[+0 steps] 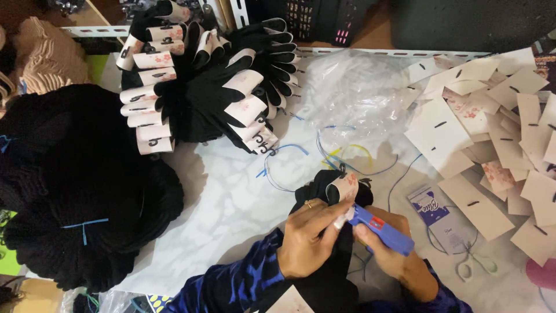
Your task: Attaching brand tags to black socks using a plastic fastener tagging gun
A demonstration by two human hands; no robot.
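My left hand [307, 237] grips a folded pair of black socks [321, 194] wrapped with a white paper band [343, 188], thumb pressed near the band. My right hand [394, 255] holds a blue tagging gun [382, 229] whose tip touches the socks just below the band. Both hands sit at the lower middle of the white table [231, 203].
A fanned stack of banded black socks [202, 87] lies at the upper left. A big heap of loose black socks [69, 185] fills the left. Loose white paper cards [498, 133] cover the right. A clear plastic bag [353, 93], coloured ties [341, 156], a small purple-and-white packet [431, 208] and scissors [475, 264] lie nearby.
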